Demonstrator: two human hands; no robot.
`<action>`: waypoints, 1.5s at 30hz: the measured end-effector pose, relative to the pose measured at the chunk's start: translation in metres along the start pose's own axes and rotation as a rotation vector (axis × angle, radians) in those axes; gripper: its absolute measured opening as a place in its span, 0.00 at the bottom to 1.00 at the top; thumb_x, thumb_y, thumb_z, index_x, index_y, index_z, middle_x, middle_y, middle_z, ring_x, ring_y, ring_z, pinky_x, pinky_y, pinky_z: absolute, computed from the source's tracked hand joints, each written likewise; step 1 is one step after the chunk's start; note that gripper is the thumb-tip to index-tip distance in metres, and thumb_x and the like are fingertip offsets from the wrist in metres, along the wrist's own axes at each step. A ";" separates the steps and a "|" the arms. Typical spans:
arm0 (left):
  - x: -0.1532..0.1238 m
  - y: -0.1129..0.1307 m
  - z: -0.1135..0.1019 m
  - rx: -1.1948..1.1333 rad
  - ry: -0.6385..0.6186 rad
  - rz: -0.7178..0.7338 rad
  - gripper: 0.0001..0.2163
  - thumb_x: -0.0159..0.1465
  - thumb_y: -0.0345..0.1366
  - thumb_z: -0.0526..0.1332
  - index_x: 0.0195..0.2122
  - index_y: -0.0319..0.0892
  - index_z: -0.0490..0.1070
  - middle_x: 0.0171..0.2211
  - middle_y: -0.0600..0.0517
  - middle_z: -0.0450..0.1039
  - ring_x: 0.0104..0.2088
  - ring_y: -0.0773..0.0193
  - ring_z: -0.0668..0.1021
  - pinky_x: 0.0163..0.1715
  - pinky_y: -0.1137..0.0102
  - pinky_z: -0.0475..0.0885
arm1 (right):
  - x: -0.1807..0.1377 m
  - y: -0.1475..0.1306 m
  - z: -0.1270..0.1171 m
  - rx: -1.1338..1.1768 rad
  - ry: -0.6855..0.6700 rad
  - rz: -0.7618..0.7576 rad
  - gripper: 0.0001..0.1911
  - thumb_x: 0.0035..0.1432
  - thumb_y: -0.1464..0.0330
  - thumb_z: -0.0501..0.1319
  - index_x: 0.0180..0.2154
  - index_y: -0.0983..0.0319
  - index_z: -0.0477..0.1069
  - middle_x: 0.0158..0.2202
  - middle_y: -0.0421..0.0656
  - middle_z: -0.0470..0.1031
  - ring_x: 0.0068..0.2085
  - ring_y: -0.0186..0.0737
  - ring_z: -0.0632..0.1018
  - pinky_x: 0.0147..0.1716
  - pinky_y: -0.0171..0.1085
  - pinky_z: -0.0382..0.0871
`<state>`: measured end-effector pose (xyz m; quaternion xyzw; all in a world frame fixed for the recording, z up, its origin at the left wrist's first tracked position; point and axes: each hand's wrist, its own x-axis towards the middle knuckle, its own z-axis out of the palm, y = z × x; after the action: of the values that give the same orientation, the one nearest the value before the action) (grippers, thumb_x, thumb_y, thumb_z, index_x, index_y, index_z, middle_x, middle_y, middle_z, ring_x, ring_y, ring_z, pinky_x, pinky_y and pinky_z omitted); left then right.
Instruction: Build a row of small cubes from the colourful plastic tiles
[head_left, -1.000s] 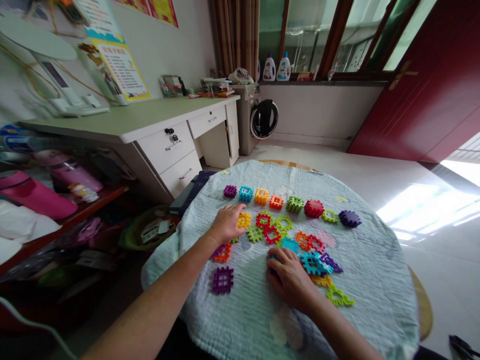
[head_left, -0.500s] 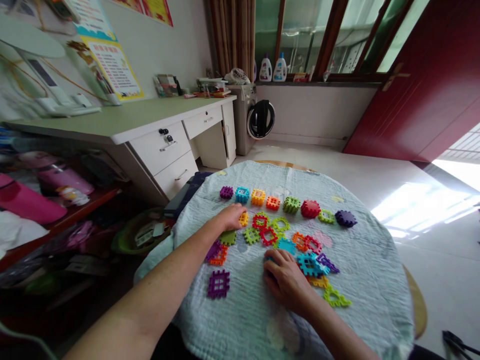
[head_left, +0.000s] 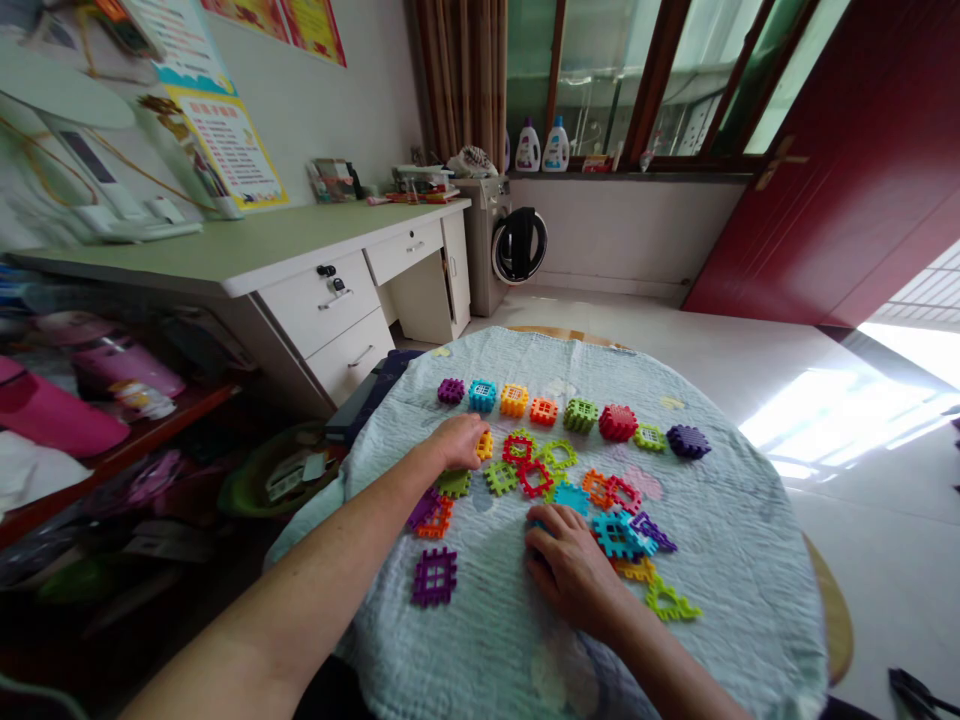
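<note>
My left hand (head_left: 459, 442) reaches to the middle of the cloth, its fingers closed on a yellow interlocking building tile (head_left: 486, 445) that is partly hidden. Nearer me, my right hand (head_left: 568, 553) is curled over a blue interlocking tile (head_left: 537, 526), of which only a sliver shows. Under the left wrist lies an olive-green tile (head_left: 454, 484). Red frame tiles (head_left: 535, 478) and a light green tile (head_left: 500, 478) lie between the hands. Beside the right hand are light-blue tiles (head_left: 615, 534) and a purple triangular frame (head_left: 654, 531). A purple window tile (head_left: 434, 577) lies flat at the left.
A row of sorted stacks runs along the back, including a red stack (head_left: 618, 423) and a dark purple stack (head_left: 688, 441). The round table carries a pale blue cloth (head_left: 495, 640). A desk (head_left: 300, 245) stands at left, a washing machine (head_left: 487, 240) behind.
The view has shifted very slightly. Both hands stay in nearly the same places, and the tiles lie as before.
</note>
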<state>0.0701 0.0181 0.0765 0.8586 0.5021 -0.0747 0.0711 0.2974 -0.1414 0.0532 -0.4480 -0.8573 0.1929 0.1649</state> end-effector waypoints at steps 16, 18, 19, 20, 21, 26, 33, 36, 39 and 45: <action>0.023 0.002 -0.035 -0.122 0.158 0.126 0.24 0.48 0.29 0.65 0.49 0.39 0.71 0.47 0.45 0.73 0.48 0.56 0.75 0.52 0.68 0.69 | 0.000 -0.001 -0.001 0.024 -0.002 0.014 0.04 0.58 0.73 0.59 0.35 0.59 0.71 0.50 0.43 0.70 0.51 0.43 0.68 0.53 0.45 0.63; 0.021 0.003 -0.025 -0.100 0.104 0.112 0.23 0.48 0.30 0.66 0.48 0.39 0.72 0.47 0.45 0.73 0.48 0.55 0.76 0.52 0.67 0.69 | 0.000 0.000 -0.001 0.024 -0.001 0.012 0.04 0.58 0.73 0.60 0.35 0.59 0.70 0.50 0.43 0.70 0.51 0.43 0.68 0.53 0.44 0.62; 0.019 0.003 -0.019 -0.090 0.072 0.097 0.22 0.49 0.31 0.66 0.48 0.40 0.72 0.47 0.45 0.73 0.47 0.55 0.76 0.51 0.67 0.70 | 0.001 0.000 0.000 0.023 0.001 0.011 0.04 0.57 0.73 0.60 0.35 0.59 0.70 0.50 0.43 0.70 0.51 0.43 0.68 0.53 0.44 0.62; 0.018 0.003 -0.014 -0.080 0.040 0.081 0.22 0.50 0.32 0.67 0.47 0.40 0.72 0.47 0.45 0.73 0.47 0.55 0.76 0.51 0.67 0.70 | 0.001 0.001 0.000 0.025 0.003 0.010 0.04 0.57 0.73 0.60 0.35 0.59 0.70 0.50 0.43 0.70 0.51 0.43 0.68 0.53 0.44 0.62; 0.017 0.002 -0.010 -0.073 0.010 0.070 0.21 0.50 0.34 0.67 0.47 0.41 0.72 0.47 0.45 0.73 0.47 0.55 0.76 0.50 0.66 0.70 | 0.001 0.001 0.000 0.026 0.004 0.009 0.04 0.57 0.73 0.60 0.35 0.59 0.70 0.50 0.43 0.70 0.51 0.43 0.68 0.53 0.44 0.62; 0.014 0.001 -0.001 -0.054 -0.034 0.068 0.18 0.52 0.37 0.67 0.45 0.43 0.73 0.47 0.46 0.74 0.48 0.55 0.76 0.50 0.67 0.70 | 0.001 0.001 0.001 0.018 0.011 0.007 0.04 0.57 0.73 0.60 0.35 0.59 0.70 0.50 0.43 0.70 0.51 0.44 0.68 0.53 0.44 0.62; 0.018 -0.001 -0.012 -0.096 0.048 0.063 0.21 0.49 0.35 0.67 0.46 0.42 0.73 0.46 0.45 0.73 0.46 0.53 0.76 0.49 0.65 0.71 | 0.000 0.000 0.001 0.016 0.000 0.013 0.04 0.58 0.73 0.60 0.35 0.58 0.71 0.50 0.44 0.70 0.51 0.44 0.68 0.53 0.45 0.63; 0.027 -0.002 -0.026 -0.119 0.164 0.062 0.22 0.49 0.31 0.65 0.47 0.40 0.72 0.46 0.45 0.73 0.47 0.54 0.76 0.50 0.66 0.70 | 0.000 -0.001 0.000 0.029 -0.003 0.025 0.04 0.59 0.73 0.59 0.35 0.58 0.71 0.50 0.44 0.70 0.51 0.43 0.68 0.53 0.45 0.63; 0.043 0.000 -0.043 -0.126 0.228 0.076 0.21 0.49 0.29 0.64 0.47 0.39 0.71 0.46 0.45 0.72 0.46 0.55 0.75 0.51 0.66 0.70 | 0.000 -0.002 -0.001 0.038 -0.005 0.038 0.04 0.58 0.73 0.59 0.35 0.58 0.71 0.50 0.43 0.70 0.52 0.43 0.68 0.54 0.44 0.62; 0.086 0.009 -0.059 -0.077 0.188 0.099 0.21 0.48 0.29 0.65 0.46 0.41 0.72 0.47 0.46 0.71 0.47 0.54 0.75 0.50 0.65 0.70 | 0.001 -0.001 -0.001 0.046 -0.017 0.056 0.05 0.57 0.73 0.60 0.35 0.58 0.70 0.51 0.43 0.70 0.52 0.43 0.68 0.54 0.44 0.62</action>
<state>0.1226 0.0983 0.1177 0.8823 0.4659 0.0293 0.0602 0.2962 -0.1413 0.0547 -0.4664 -0.8409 0.2211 0.1626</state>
